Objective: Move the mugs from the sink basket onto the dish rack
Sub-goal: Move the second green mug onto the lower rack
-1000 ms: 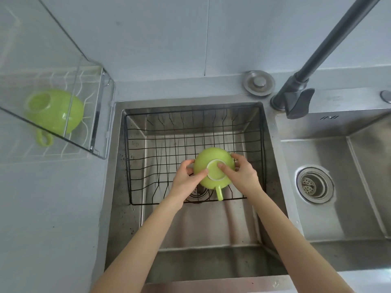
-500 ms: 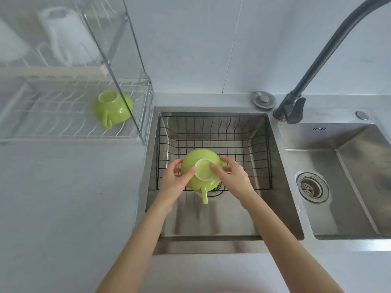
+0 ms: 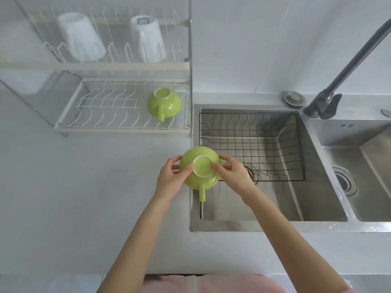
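The held mug (image 3: pixel 201 170) is lime green all over, with a thin white ring round its upturned foot. The second mug (image 3: pixel 164 104) on the dish rack (image 3: pixel 118 115) wears the same green and the same white ring. The rack's wires are cream-white, bent in a wavy pattern, and two plain white cups (image 3: pixel 80 37) stand above them. The sink basket (image 3: pixel 251 134) is black wire in a square grid (set against dull silver steel). The faucet (image 3: pixel 347 66) is dark grey, the countertop (image 3: pixel 84 187) pale grey.
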A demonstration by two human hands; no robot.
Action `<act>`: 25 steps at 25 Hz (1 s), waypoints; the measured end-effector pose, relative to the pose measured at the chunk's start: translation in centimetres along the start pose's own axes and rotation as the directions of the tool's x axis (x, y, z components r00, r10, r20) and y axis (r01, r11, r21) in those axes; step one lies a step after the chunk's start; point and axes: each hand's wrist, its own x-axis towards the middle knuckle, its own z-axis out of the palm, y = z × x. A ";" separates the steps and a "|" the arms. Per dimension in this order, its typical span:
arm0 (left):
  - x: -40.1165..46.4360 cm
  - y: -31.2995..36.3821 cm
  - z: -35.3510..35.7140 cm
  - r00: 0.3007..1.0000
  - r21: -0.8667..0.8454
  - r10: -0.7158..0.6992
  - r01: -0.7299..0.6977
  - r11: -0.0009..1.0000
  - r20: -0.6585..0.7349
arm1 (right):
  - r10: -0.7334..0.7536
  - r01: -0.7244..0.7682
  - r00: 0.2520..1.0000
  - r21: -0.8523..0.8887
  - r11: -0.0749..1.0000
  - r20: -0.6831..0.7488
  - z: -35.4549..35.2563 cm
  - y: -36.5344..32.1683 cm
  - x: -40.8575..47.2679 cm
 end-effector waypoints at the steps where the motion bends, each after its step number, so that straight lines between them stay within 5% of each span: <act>1: 0.1 0.0 -1.2 1.000 0.001 0.006 -0.006 1.000 0.004 | -0.006 0.006 1.000 0.004 1.000 0.000 0.9 -0.6 -0.2; 25: 8.2 2.7 -19.7 0.989 0.096 0.146 -0.148 0.984 0.020 | -0.108 0.108 0.993 -0.009 0.994 -0.052 16.3 -12.6 2.7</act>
